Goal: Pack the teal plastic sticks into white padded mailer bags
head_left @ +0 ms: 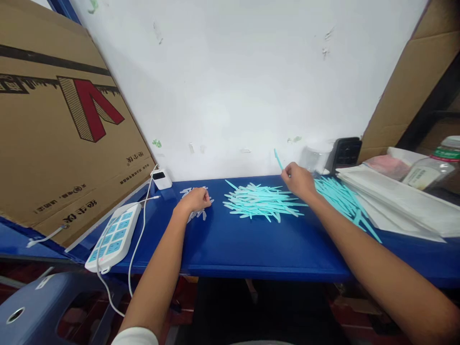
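My right hand [299,179] is raised above the back of the table, its fingertips pinching one end of a thin turquoise plastic stick [278,159] that points up and to the left. Below and left of it lies a heap of similar turquoise sticks [264,202]. A second heap of turquoise sticks [339,199] is partly behind my right forearm. My left hand [197,199] is over a small pile of translucent pale pieces [197,214], fingers curled together. Whatever its fingertips hold, if anything, is too small to make out.
On the blue table [247,244], a white power strip [117,237] with cables and a small white device [161,178] are at left. White papers [398,201], a clear container [316,155] and a labelled bottle [431,167] are at right. A large carton [72,124] stands left.
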`<state>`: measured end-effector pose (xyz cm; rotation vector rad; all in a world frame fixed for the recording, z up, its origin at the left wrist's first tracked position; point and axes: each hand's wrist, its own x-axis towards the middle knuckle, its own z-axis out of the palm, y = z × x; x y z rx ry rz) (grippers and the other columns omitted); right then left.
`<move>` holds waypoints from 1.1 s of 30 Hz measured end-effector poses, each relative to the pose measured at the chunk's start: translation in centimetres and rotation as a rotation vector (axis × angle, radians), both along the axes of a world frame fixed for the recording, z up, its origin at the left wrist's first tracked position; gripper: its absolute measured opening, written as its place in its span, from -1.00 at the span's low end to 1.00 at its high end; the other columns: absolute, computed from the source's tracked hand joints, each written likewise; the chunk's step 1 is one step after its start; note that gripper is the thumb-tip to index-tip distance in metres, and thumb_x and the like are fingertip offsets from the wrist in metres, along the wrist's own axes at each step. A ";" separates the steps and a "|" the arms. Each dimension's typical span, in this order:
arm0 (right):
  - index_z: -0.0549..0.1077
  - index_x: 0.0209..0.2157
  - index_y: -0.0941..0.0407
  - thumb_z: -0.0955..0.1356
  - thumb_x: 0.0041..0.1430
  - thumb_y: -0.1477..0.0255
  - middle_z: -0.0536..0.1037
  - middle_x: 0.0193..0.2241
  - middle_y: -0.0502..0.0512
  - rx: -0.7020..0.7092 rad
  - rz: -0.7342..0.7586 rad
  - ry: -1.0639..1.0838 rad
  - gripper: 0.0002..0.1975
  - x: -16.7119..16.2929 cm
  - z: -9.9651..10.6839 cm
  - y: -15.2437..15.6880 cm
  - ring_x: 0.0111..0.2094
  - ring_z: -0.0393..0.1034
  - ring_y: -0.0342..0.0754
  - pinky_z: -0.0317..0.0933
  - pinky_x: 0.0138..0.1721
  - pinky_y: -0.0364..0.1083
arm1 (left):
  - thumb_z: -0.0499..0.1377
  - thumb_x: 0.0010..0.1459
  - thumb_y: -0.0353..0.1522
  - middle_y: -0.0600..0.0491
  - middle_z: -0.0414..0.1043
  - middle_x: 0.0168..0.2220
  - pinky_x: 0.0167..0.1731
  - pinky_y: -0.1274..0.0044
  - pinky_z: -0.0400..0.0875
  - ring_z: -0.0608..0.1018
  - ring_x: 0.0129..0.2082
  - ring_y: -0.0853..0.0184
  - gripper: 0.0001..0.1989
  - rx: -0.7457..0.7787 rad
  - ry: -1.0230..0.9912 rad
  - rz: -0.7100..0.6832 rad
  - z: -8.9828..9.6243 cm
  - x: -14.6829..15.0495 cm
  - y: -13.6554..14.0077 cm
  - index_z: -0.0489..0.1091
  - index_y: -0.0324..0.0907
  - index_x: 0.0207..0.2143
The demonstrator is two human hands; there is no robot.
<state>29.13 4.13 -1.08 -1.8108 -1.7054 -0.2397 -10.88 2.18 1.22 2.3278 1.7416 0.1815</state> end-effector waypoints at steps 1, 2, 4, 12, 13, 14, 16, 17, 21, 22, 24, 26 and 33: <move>0.46 -0.16 0.13 0.27 0.35 0.31 0.63 -0.33 0.20 0.023 0.039 0.014 -0.79 -0.2 -0.1 -0.1 -0.32 0.48 0.10 0.06 -0.39 -0.05 | 0.25 0.01 -0.44 0.03 0.57 -0.42 -0.47 0.54 0.27 0.56 -0.44 0.29 -0.96 0.010 -0.012 -0.007 -0.1 0.2 0.1 0.44 -0.16 -0.42; 0.45 -0.17 0.12 0.28 0.35 0.32 0.63 -0.35 0.17 0.041 0.076 0.028 -0.81 -0.4 -0.2 -0.1 -0.34 0.47 0.08 0.05 -0.39 -0.06 | 0.25 0.00 -0.46 0.04 0.57 -0.41 -0.47 0.54 0.28 0.57 -0.43 0.29 -0.94 0.021 -0.032 -0.021 -0.3 0.3 0.1 0.45 -0.16 -0.40; 0.44 -0.21 0.09 0.30 0.33 0.33 0.62 -0.38 0.13 0.067 0.135 0.057 -0.86 -0.8 -0.3 -0.2 -0.38 0.45 0.05 0.05 -0.40 -0.07 | 0.23 -0.01 -0.48 0.05 0.57 -0.40 -0.45 0.55 0.31 0.58 -0.42 0.31 -0.90 0.030 -0.083 -0.061 -0.4 0.4 0.2 0.45 -0.16 -0.37; 0.41 -0.29 0.07 0.33 0.28 0.35 0.59 -0.44 0.05 0.076 0.223 0.155 -0.91 -1.2 -0.6 -0.3 -0.44 0.43 -0.02 0.06 -0.42 -0.09 | 0.24 0.01 -0.44 0.10 0.57 -0.40 -0.47 0.53 0.30 0.57 -0.45 0.29 -0.68 0.037 -0.124 -0.097 -0.5 0.7 0.0 0.49 -0.16 -0.12; 0.40 -0.30 0.07 0.33 0.27 0.35 0.59 -0.45 0.05 0.073 0.230 0.160 -0.91 -1.2 -0.6 -0.3 -0.44 0.43 -0.02 0.06 -0.42 -0.09 | 0.24 0.02 -0.44 0.08 0.57 -0.41 -0.46 0.52 0.30 0.57 -0.45 0.27 -0.70 0.051 -0.107 -0.097 -0.6 0.8 0.0 0.50 -0.17 -0.13; 0.40 -0.30 0.06 0.33 0.26 0.35 0.59 -0.45 0.05 0.071 0.237 0.164 -0.91 -1.3 -0.6 -0.4 -0.45 0.42 -0.03 0.06 -0.42 -0.09 | 0.23 0.04 -0.44 0.06 0.56 -0.42 -0.45 0.51 0.30 0.56 -0.45 0.26 -0.74 0.068 -0.090 -0.093 -0.8 1.0 0.1 0.51 -0.18 -0.16; 0.39 -0.31 0.06 0.33 0.26 0.35 0.58 -0.45 0.04 0.072 0.252 0.166 -0.91 -1.4 -0.6 -0.4 -0.46 0.41 -0.03 0.06 -0.42 -0.09 | 0.21 0.07 -0.46 0.03 0.55 -0.43 -0.44 0.49 0.31 0.56 -0.45 0.25 -0.81 0.090 -0.072 -0.084 -1.1 1.3 0.3 0.53 -0.21 -0.23; 0.39 -0.31 0.06 0.33 0.26 0.35 0.58 -0.45 0.04 0.076 0.262 0.167 -0.91 -1.4 -0.5 -0.5 -0.46 0.40 -0.04 0.06 -0.42 -0.09 | 0.20 0.08 -0.47 0.01 0.55 -0.42 -0.43 0.49 0.32 0.56 -0.44 0.25 -0.82 0.101 -0.094 -0.082 -1.3 1.5 0.4 0.54 -0.22 -0.24; 0.38 -0.30 0.05 0.33 0.27 0.35 0.57 -0.44 0.04 0.117 0.333 0.195 -0.92 -1.8 -0.1 -0.9 -0.45 0.38 -0.05 0.09 -0.40 -0.09 | 0.20 0.22 -0.35 -0.03 0.58 -0.33 -0.37 0.49 0.41 0.58 -0.39 0.27 -0.65 0.104 -0.406 -0.128 -1.2 1.8 0.7 0.51 -0.27 0.03; 0.38 -0.29 0.05 0.33 0.27 0.36 0.57 -0.44 0.03 0.122 0.369 0.220 -0.92 -1.9 0.0 -1.1 -0.45 0.38 -0.06 0.11 -0.39 -0.09 | 0.20 0.25 -0.28 -0.05 0.59 -0.31 -0.36 0.48 0.43 0.59 -0.37 0.27 -0.60 0.086 -0.532 -0.139 -1.0 2.0 0.7 0.50 -0.27 0.08; 0.37 -0.27 0.05 0.32 0.29 0.35 0.57 -0.44 0.03 0.112 0.463 0.310 -0.92 -2.4 0.1 -1.3 -0.43 0.40 -0.06 0.17 -0.35 -0.09 | 0.25 0.24 -0.16 -0.10 0.61 -0.25 -0.33 0.47 0.48 0.61 -0.32 0.26 -0.53 0.040 -0.795 -0.126 -0.7 2.5 0.6 0.51 -0.28 0.07; 0.35 -0.27 0.06 0.31 0.31 0.32 0.56 -0.44 0.04 0.061 0.561 0.446 -0.89 -2.9 0.2 -1.6 -0.41 0.42 -0.06 0.23 -0.32 -0.08 | 0.34 0.15 -0.09 -0.16 0.63 -0.19 -0.27 0.46 0.51 0.63 -0.24 0.23 -0.50 0.007 -1.039 -0.068 -0.6 3.0 0.4 0.55 -0.29 -0.02; 0.38 -0.26 0.08 0.35 0.29 0.07 0.60 -0.34 0.14 -0.234 0.742 0.637 -0.66 -3.9 1.1 -3.0 -0.41 0.42 -0.05 0.23 -0.39 -0.07 | 0.46 -0.02 -0.04 -0.21 0.65 -0.13 -0.36 0.50 0.50 0.69 -0.23 0.18 -0.47 -0.015 -1.294 0.091 -1.1 4.1 0.6 0.52 -0.26 -0.18</move>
